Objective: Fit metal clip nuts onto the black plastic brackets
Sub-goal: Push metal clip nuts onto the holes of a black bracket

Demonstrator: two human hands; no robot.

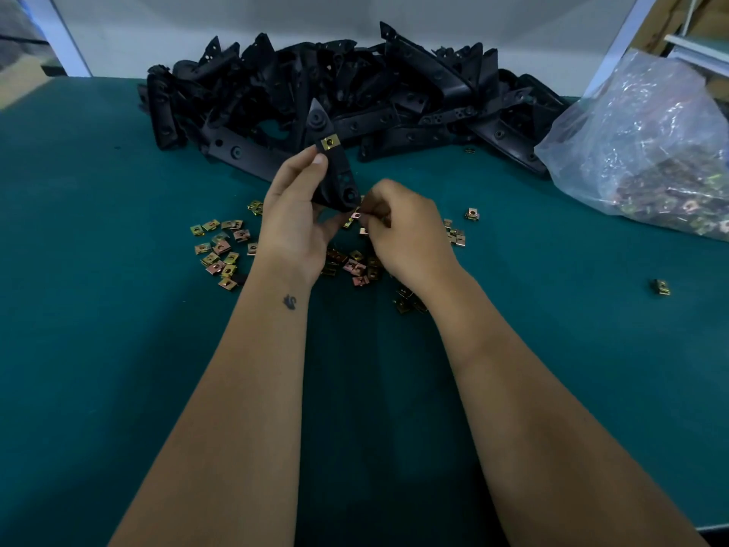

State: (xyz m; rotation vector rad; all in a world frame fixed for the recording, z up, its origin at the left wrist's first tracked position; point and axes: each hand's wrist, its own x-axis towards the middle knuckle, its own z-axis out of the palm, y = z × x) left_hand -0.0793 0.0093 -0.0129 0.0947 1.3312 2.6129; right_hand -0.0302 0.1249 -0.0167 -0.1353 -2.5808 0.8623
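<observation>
On the left of the green tabletop (98, 238) lies a scatter of loose clip nuts (219, 250), small folded pieces of yellowish plated metal; they look light and stiff, probably with sharp edges, and are best pinched by their flat faces. Next, the left hand (292, 215) grips a black plastic bracket (333, 167) upright above the tabletop, thumb on its face and fingers curled behind its lower half. The bracket seems rigid and light, so holding it low, clear of the slots, leaves room to work. One fitted clip nut (328, 142) already sits on its upper part. To the right, the right hand (406, 227) pinches another clip nut (356, 215) at the bracket's lower end, fingers clenched around it. Behind lies the pile of brackets (335, 80), and far right a clear plastic bag (647, 144) of more nuts.
</observation>
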